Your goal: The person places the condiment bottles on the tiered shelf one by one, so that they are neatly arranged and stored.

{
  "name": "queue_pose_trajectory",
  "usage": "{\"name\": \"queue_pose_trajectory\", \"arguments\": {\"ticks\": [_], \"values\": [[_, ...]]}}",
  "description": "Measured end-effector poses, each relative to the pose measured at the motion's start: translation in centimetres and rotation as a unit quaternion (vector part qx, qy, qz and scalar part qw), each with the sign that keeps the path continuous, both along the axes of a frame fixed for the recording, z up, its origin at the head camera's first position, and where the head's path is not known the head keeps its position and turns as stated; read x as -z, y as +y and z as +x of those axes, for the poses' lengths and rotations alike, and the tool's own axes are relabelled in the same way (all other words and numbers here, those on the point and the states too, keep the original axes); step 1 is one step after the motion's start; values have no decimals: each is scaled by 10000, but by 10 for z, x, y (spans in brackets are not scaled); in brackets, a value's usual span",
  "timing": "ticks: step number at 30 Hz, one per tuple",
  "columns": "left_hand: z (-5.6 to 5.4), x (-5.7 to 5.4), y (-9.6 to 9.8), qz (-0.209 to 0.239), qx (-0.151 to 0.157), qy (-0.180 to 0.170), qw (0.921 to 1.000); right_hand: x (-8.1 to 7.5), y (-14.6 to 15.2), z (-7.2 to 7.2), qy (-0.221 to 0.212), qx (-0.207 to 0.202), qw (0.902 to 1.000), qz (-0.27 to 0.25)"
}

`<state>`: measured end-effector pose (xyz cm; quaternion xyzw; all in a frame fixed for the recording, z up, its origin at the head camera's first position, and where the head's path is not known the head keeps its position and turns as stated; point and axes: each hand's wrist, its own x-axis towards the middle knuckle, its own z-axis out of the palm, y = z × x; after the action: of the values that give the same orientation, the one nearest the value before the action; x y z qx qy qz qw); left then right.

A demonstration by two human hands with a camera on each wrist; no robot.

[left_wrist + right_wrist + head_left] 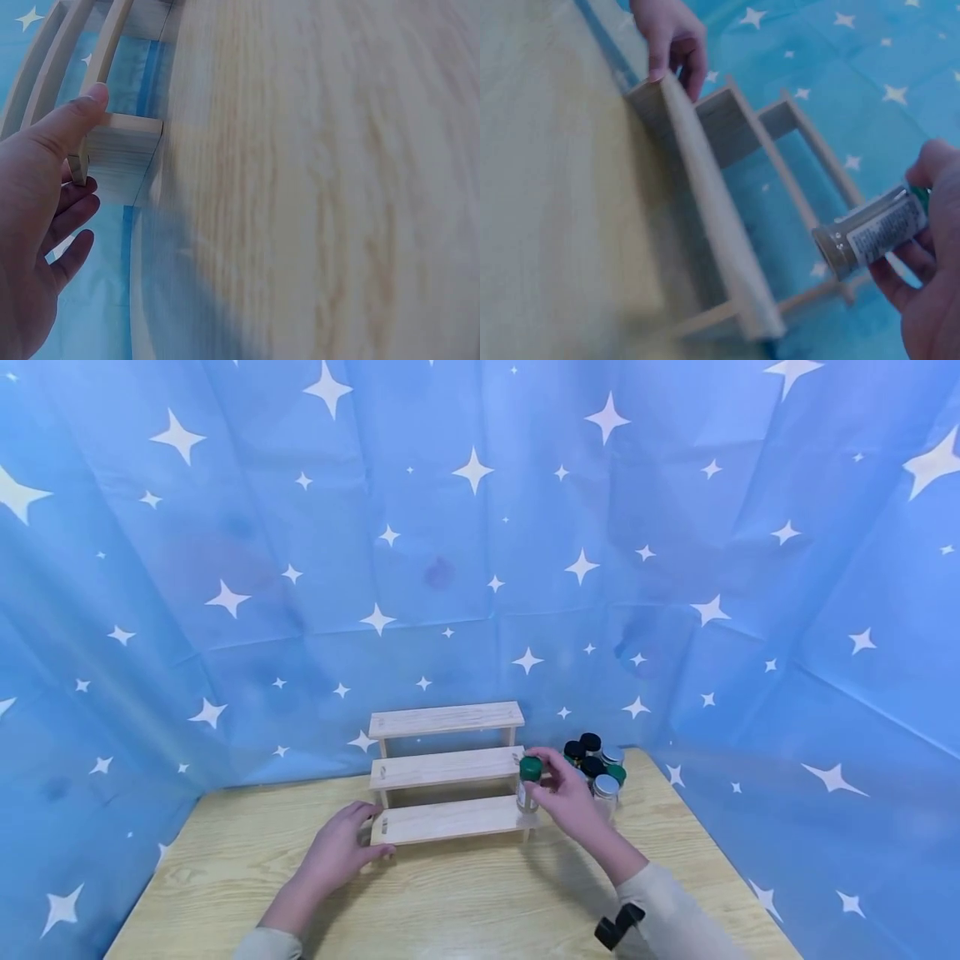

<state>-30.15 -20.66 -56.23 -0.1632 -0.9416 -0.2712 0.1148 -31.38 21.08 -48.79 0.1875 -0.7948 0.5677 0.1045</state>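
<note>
A three-step wooden rack (450, 767) stands on the table. My left hand (339, 850) pinches the left end of its lowest step, thumb at the front edge and fingers round the end, as the left wrist view shows with the plank (79, 161) between them. By its green lid, my right hand (567, 795) holds a small spice jar (527, 793) over the right end of the lowest step. In the right wrist view the jar (881, 231) is clear, with a white printed label and brownish contents, and its base points toward the rack.
Several more jars stand close together right of the rack, among them a silver-lidded one (605, 787) and black-lidded ones (590, 742). The wooden table (450, 902) ends at a blue star-patterned curtain (450, 568) behind. A black strap piece (619, 926) sits at my right wrist.
</note>
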Motion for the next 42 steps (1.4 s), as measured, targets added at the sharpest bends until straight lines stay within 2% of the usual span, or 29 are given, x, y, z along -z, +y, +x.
{"name": "queue_pose_trajectory", "arguments": {"ticks": [10, 20, 27, 35, 42], "values": [[-1, -1, -1, 143, -41, -149, 9998, -43, -48, -54, 207, -462, 9985, -221], [-5, -2, -2, -155, 1, -35, 9999, -76, -107, -94, 370, -971, 9942, -284], [-5, -5, -1, -330, -37, -55, 9994, -85, -142, -114, 415, -969, 9940, -276], [-6, -9, 3, -371, -60, -250, 9990, -80, -167, -132, 140, -775, 9966, -225], [-9, -9, 0, -321, -116, -275, 9990, -81, -188, -140, 66, -770, 9966, -294]]}}
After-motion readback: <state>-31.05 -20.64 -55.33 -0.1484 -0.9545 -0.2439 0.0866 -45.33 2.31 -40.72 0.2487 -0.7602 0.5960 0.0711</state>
